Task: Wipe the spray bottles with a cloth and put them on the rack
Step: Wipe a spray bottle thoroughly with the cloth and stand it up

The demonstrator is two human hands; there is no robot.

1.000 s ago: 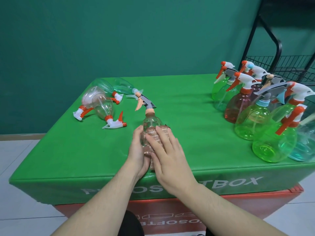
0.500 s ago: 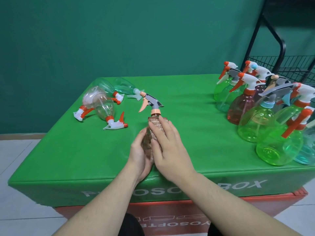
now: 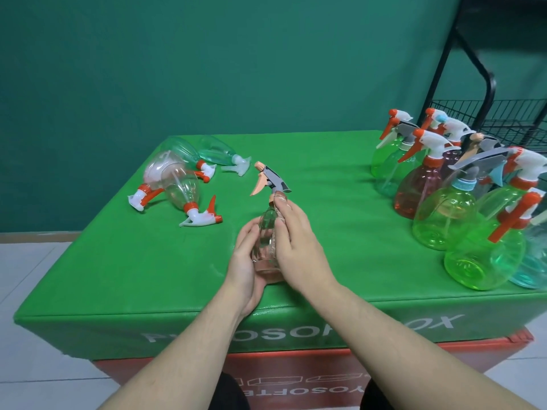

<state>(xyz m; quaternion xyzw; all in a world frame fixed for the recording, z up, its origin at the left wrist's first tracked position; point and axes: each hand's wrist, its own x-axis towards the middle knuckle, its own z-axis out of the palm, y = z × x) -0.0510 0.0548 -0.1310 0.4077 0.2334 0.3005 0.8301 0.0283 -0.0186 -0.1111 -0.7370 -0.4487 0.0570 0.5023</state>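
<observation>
Two hands on one bottle. Desk (image 3: 118, 261) carries all. Rack (image 3: 503, 119) at 2 o'clock from grip, well apart, behind standing cluster of bottles (image 3: 444, 214). Four bottles lying (image 3: 177, 182) at 10 o'clock. My clear bottle (image 3: 266, 241) near front edge, long axis toward 12, nozzle pointing 10. Left hand (image 3: 244, 261) cups base and side, fingers curled round it. Right hand (image 3: 296, 244) wraps right side, fingertips (image 3: 281, 202) at neck, pressing brownish cloth (image 3: 276, 229) on bottle. Right hand nearer rack; judge it should carry.
</observation>
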